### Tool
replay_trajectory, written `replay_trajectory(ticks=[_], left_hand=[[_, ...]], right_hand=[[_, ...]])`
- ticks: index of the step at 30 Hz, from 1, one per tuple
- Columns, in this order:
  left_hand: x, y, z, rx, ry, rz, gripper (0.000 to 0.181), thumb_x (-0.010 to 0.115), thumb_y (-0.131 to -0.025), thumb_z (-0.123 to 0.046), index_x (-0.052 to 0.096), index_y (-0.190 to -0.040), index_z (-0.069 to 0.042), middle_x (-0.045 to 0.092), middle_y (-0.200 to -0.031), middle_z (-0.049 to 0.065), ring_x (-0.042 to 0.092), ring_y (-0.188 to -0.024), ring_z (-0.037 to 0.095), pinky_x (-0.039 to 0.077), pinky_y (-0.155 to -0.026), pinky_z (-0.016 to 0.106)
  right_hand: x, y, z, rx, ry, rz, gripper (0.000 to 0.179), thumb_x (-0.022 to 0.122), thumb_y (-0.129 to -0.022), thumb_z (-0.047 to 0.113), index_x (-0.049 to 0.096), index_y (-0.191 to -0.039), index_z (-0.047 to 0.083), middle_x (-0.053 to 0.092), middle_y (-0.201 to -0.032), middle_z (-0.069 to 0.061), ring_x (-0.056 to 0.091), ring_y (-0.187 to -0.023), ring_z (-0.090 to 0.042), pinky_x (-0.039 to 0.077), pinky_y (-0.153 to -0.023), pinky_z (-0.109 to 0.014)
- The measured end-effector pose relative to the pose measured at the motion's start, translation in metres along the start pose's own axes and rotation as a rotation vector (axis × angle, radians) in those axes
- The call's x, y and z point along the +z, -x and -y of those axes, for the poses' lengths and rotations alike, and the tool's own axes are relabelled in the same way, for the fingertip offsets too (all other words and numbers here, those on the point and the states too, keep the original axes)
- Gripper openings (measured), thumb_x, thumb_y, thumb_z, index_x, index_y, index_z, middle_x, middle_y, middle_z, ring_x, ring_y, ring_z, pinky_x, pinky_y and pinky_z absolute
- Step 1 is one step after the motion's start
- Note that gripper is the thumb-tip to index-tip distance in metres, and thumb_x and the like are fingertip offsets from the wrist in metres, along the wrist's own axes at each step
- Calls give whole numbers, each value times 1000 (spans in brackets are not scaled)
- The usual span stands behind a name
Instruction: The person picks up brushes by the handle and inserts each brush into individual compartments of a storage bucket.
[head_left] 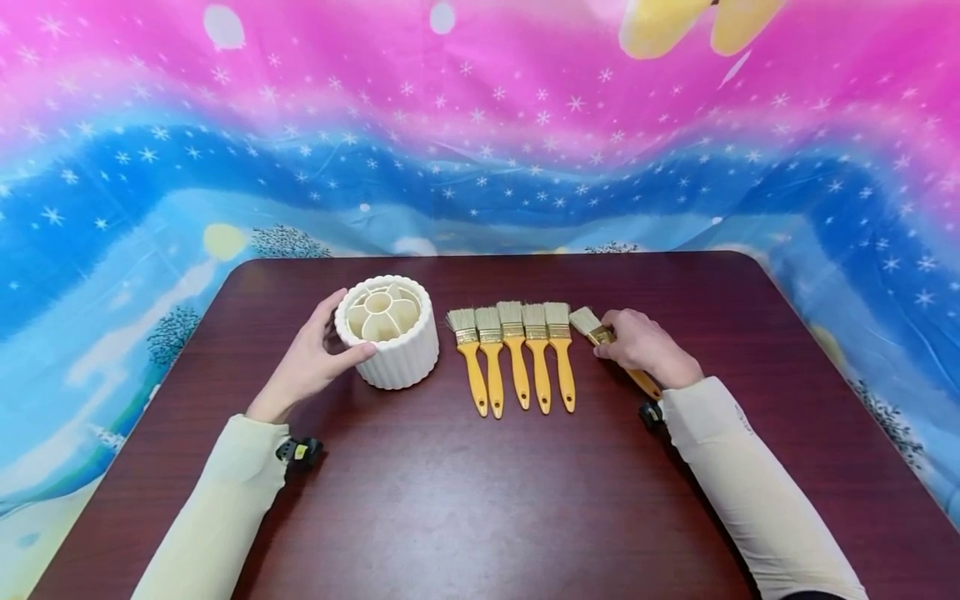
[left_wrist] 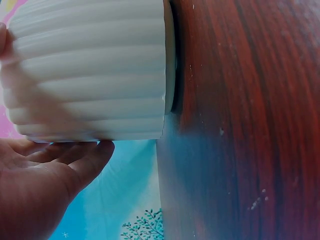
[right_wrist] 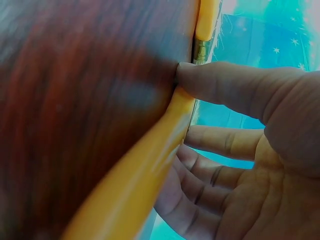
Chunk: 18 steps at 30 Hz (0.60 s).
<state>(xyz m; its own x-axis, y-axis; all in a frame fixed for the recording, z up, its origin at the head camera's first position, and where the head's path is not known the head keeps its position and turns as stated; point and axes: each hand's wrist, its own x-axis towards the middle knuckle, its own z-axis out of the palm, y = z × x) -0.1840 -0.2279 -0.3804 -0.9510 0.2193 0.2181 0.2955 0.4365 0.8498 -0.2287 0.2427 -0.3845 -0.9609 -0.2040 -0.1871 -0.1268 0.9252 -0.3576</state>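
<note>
Five paintbrushes (head_left: 517, 358) lie in a row on the desk (head_left: 465, 508), handles pointing toward the person. Just right of them, the right hand (head_left: 649, 346) pinches a sixth brush (head_left: 588, 323), its long axis slanting, bristles far-left, handle near-right. The left hand (head_left: 309, 358) grips the ribbed white container (head_left: 401, 358).

No legible texts, labels, brands, numbers or signs in any of three views

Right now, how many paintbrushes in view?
6: five paintbrushes lie in a row on the table, between the white holder and the right grip; the sixth paintbrush is in that grip.
</note>
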Motion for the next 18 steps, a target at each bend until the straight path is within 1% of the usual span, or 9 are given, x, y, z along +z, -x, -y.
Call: replay_trajectory(ticks=[3, 7, 11, 17, 18], left_hand=[[0, 0, 1, 7, -2, 2, 89, 77, -83, -18, 22, -152, -10, 37, -147, 12, 45, -125, 29, 45, -91, 25], [0, -1, 0, 9, 0, 1, 89, 77, -83, -18, 21, -152, -12, 37, -147, 11, 44, -125, 28, 45, -93, 28], [0, 0, -1, 3, -7, 7, 89, 77, -83, -18, 21, -152, -12, 36, -147, 11, 43, -126, 28, 45, -93, 30], [-1, 1, -1, 10, -1, 6, 90, 77, -82, -17, 21, -152, -13, 36, -147, 11, 44, -126, 28, 43, -90, 18], [-1, 2, -7, 4, -3, 7, 89, 76, -83, -16, 21, -152, -11, 36, -147, 12, 43, -126, 28, 42, -89, 16]], right_hand=[[-1, -1, -1, 12, 4, 5, 46, 70, -86, 21, 55, -123, -2, 57, -106, -16, 50, -85, -29, 43, -70, -41], [-1, -1, -1, 21, 13, -7, 46, 70, -86, 22, 55, -123, 0, 57, -106, -16, 50, -86, -29, 43, -71, -41], [0, -1, 0, 28, 11, -3, 46, 69, -86, 22, 55, -123, 0, 57, -107, -16, 50, -87, -30, 43, -72, -42], [-1, 0, -2, 41, 0, 3, 49, 69, -86, 23, 53, -126, 0, 55, -114, -18, 49, -92, -31, 43, -74, -45], [-2, 0, -1, 44, -3, 3, 49, 69, -87, 23, 52, -127, 0, 55, -114, -18, 49, -92, -31, 43, -74, -45]])
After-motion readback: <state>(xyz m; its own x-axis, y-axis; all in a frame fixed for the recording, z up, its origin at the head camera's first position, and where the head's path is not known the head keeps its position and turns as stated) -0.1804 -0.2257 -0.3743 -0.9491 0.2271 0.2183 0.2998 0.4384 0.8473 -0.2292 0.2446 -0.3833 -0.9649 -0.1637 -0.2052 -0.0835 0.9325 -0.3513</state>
